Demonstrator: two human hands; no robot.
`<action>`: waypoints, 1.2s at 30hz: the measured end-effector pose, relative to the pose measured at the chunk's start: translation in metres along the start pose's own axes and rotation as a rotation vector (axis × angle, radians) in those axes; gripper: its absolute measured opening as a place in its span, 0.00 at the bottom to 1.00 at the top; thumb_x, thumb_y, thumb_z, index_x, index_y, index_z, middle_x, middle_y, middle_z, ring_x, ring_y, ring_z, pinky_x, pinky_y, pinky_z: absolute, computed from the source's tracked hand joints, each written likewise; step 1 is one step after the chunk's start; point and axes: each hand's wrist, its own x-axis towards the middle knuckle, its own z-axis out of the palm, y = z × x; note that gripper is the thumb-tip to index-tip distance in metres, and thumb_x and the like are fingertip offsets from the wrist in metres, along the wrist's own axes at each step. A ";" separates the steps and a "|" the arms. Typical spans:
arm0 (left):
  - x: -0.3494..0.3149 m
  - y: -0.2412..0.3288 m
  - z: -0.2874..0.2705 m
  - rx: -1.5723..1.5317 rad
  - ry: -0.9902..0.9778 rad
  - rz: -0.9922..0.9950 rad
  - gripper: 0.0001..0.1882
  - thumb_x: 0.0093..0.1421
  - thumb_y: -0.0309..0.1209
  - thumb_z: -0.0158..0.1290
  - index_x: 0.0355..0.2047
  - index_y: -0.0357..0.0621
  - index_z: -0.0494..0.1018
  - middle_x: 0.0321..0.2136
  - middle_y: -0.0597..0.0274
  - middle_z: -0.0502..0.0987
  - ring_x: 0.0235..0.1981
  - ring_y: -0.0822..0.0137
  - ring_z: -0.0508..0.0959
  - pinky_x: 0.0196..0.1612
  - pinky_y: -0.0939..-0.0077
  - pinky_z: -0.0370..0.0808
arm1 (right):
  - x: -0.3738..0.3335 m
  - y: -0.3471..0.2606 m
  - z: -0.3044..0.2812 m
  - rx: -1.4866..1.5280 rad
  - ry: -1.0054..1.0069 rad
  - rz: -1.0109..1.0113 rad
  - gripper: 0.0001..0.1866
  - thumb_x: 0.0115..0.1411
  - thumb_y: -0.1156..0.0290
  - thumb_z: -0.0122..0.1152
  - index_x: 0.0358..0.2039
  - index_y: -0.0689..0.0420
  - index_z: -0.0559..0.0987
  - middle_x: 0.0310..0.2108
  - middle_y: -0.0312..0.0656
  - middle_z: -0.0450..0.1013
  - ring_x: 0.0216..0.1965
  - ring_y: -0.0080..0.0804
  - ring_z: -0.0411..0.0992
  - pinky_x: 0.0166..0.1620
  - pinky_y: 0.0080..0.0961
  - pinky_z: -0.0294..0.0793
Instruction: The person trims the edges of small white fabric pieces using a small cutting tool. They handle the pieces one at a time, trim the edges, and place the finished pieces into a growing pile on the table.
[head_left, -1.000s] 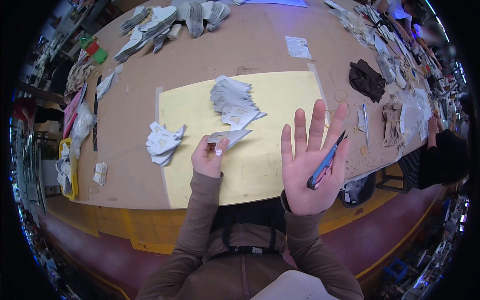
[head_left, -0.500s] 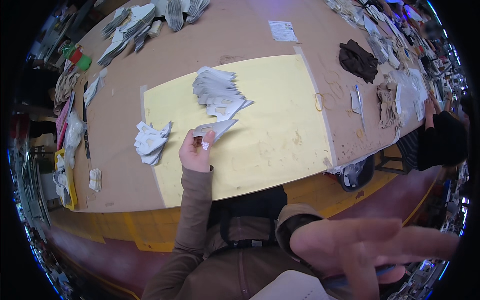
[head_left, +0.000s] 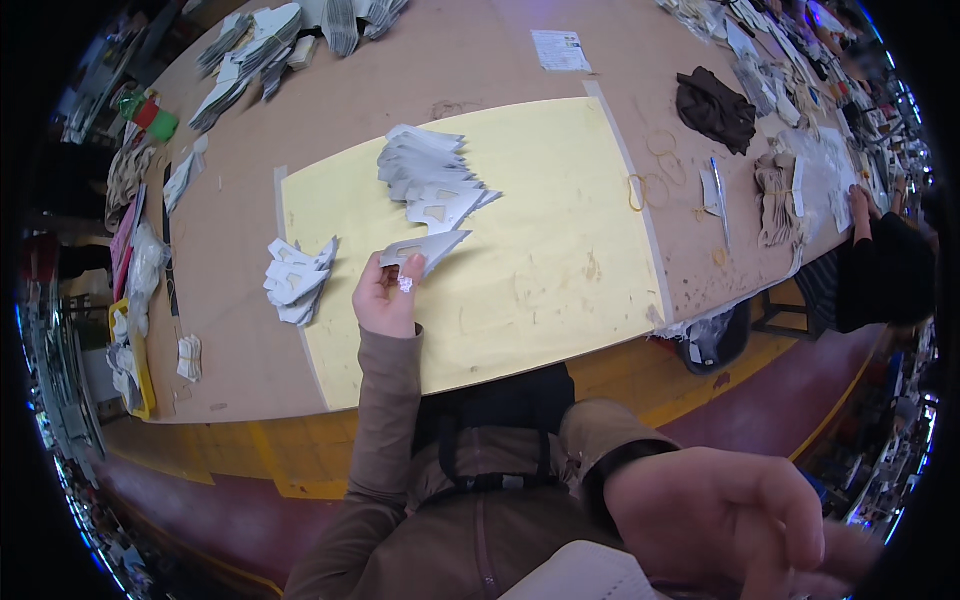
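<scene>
My left hand (head_left: 388, 298) is closed on a flat, pointed grey-white cut piece (head_left: 428, 248) with cut-out openings, held above the yellow sheet. A bit of crumpled, shiny white material (head_left: 405, 284) shows at its thumb. Just beyond lies a fanned stack of similar grey-white pieces (head_left: 425, 165). To the left, a smaller pile of these pieces (head_left: 298, 282) overlaps the sheet's left edge. My right hand (head_left: 725, 515) is raised close to the camera at the lower right, away from the table. Its fingers are bent and blurred, and whether they hold anything is unclear.
The yellow sheet (head_left: 530, 300) is taped to a brown-topped table (head_left: 240, 370). Farther off lie bundles of grey pieces (head_left: 255, 60) and a printed paper (head_left: 561, 51). Rightward are a dark cloth (head_left: 714, 108), rubber bands (head_left: 640, 192), a pen (head_left: 720, 200) and a person (head_left: 880, 270).
My right hand has turned near the camera, its spread fingers now bent more. My left hand keeps the cut piece in about the same place; the whole view has shifted slightly.
</scene>
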 end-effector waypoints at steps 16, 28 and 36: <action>0.000 0.002 0.001 -0.018 0.008 -0.034 0.11 0.63 0.28 0.57 0.42 0.33 0.73 0.34 0.62 0.77 0.33 0.76 0.74 0.36 0.81 0.71 | -0.045 0.072 -0.050 0.464 0.573 0.279 0.30 0.72 0.51 0.32 0.71 0.26 0.39 0.74 0.31 0.28 0.72 0.28 0.43 0.71 0.42 0.35; 0.000 0.004 0.004 -0.024 0.029 -0.021 0.12 0.61 0.29 0.59 0.39 0.33 0.73 0.32 0.64 0.77 0.32 0.77 0.74 0.38 0.83 0.70 | -0.046 0.044 -0.043 0.435 0.230 0.184 0.30 0.71 0.52 0.35 0.70 0.27 0.40 0.73 0.29 0.31 0.60 0.24 0.63 0.71 0.41 0.39; 0.001 0.003 0.003 0.002 0.023 0.000 0.11 0.62 0.29 0.58 0.41 0.34 0.74 0.33 0.63 0.78 0.32 0.76 0.74 0.36 0.81 0.71 | -0.024 0.032 -0.006 0.310 0.109 0.049 0.32 0.70 0.55 0.38 0.71 0.33 0.41 0.71 0.34 0.39 0.58 0.29 0.65 0.70 0.34 0.39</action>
